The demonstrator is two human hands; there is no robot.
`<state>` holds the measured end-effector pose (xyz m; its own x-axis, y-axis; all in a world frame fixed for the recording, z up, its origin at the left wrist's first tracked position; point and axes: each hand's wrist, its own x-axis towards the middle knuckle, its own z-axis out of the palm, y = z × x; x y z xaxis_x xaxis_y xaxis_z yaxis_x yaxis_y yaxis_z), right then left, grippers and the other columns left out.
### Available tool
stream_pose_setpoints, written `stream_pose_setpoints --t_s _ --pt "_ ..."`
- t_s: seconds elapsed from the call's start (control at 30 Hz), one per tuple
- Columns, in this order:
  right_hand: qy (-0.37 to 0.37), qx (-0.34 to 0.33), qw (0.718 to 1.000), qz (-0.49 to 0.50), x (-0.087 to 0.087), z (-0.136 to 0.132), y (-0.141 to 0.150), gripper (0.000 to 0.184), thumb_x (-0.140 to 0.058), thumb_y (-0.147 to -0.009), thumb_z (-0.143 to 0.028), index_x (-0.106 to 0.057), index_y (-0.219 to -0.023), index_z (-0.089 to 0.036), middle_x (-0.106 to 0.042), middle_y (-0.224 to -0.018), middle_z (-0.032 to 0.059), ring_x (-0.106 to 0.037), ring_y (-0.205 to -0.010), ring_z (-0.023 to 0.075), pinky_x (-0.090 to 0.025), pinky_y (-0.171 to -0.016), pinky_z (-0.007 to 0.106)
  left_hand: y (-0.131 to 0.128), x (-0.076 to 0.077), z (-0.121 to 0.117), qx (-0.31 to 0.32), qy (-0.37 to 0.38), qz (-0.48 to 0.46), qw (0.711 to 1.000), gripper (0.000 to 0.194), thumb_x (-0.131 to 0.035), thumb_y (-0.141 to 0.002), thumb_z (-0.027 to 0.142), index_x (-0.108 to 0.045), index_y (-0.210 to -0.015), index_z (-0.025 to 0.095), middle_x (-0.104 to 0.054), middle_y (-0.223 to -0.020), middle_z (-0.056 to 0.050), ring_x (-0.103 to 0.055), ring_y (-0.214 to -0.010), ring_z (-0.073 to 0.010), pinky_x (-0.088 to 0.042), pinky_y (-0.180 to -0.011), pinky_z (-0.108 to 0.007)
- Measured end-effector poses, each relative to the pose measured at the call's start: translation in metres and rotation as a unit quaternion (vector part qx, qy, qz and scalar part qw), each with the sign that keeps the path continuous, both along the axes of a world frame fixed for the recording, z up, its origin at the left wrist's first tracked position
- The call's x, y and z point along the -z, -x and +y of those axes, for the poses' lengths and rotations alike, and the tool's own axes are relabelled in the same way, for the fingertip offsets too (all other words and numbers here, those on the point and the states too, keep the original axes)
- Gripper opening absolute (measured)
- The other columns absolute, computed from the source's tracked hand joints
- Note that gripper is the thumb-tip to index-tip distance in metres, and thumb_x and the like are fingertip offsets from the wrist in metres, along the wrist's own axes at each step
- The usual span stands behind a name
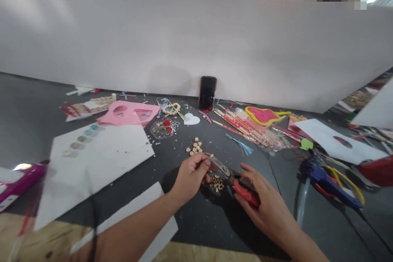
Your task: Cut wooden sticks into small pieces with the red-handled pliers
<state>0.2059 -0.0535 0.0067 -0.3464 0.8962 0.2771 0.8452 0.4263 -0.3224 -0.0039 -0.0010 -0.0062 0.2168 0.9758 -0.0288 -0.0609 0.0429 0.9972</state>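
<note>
Right-hand fingers around pliers, beads below, phone and sticks beyond.

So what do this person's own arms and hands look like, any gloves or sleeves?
No gloves: the left hand and right hand are bare. The left forearm and right forearm show no sleeves. I can make out no watch, bracelet, ring or marking, though parts of the fingers are hidden.

We see a dark table. On it we find small beads, a blue tassel and white paper
</note>
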Motion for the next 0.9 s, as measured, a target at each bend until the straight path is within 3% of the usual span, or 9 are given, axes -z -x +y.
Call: stream_pose_setpoints --t_s 0.1,0.23,0.5,0.77,0.9 --pt "-0.008 0.002 1.000 -0.026 0.001 -0.001 0.000 0.051 -0.052 -0.079 -0.038 -0.035 -0.123 -0.019 -0.052 -0.121 0.0143 -0.052 -0.109 0.0237 -0.045 -0.088 0.039 0.000 -0.002 -0.002 0.006 -0.007 0.009 1.000 0.026 -0.048 -0.082 0.039 -0.058 -0.079 0.015 -0.063 -0.069 -0.001 -0.050 -0.044 -0.0063 -0.037 -0.042 -0.017" --pt "0.008 0.019 0.999 -0.045 0.001 -0.001 0.000 0.055 -0.052 -0.078 -0.043 -0.038 -0.126 -0.019 -0.059 -0.110 0.0131 -0.057 -0.098 0.0249 -0.047 -0.082 0.040 0.000 -0.007 -0.005 0.011 -0.025 0.022 0.999 0.025 -0.047 -0.083 0.036 -0.057 -0.074 0.015 -0.061 -0.064 -0.001 -0.051 -0.044 -0.0069 -0.039 -0.043 -0.017" --pt "0.007 0.035 0.997 -0.073 -0.004 -0.003 0.004 0.044 -0.050 -0.079 -0.047 -0.052 -0.111 -0.017 -0.062 -0.101 0.0117 -0.059 -0.089 0.0231 -0.047 -0.078 0.038 0.000 -0.009 -0.009 0.022 -0.038 0.030 0.999 0.022 -0.045 -0.084 0.031 -0.057 -0.077 0.013 -0.060 -0.063 -0.001 -0.051 -0.045 -0.0066 -0.039 -0.044 -0.017" --pt "0.003 0.045 0.995 -0.093 -0.006 -0.007 0.005 0.034 -0.046 -0.082 -0.044 -0.053 -0.103 -0.019 -0.065 -0.089 0.0074 -0.061 -0.075 0.0197 -0.047 -0.067 0.032 -0.002 -0.011 -0.012 0.017 -0.026 0.024 0.999 0.026 -0.047 -0.083 0.036 -0.056 -0.073 0.014 -0.052 -0.050 0.004 -0.048 -0.041 -0.0065 -0.037 -0.041 -0.016" --pt "0.003 0.055 0.992 -0.111 -0.006 -0.006 0.005 0.032 -0.046 -0.082 -0.043 -0.053 -0.101 -0.019 -0.064 -0.088 0.0071 -0.060 -0.074 0.0198 -0.045 -0.067 0.032 -0.003 -0.009 -0.012 0.023 -0.016 0.001 1.000 0.025 -0.048 -0.082 0.036 -0.056 -0.074 0.014 -0.056 -0.056 0.002 -0.049 -0.041 -0.0059 -0.037 -0.041 -0.016"
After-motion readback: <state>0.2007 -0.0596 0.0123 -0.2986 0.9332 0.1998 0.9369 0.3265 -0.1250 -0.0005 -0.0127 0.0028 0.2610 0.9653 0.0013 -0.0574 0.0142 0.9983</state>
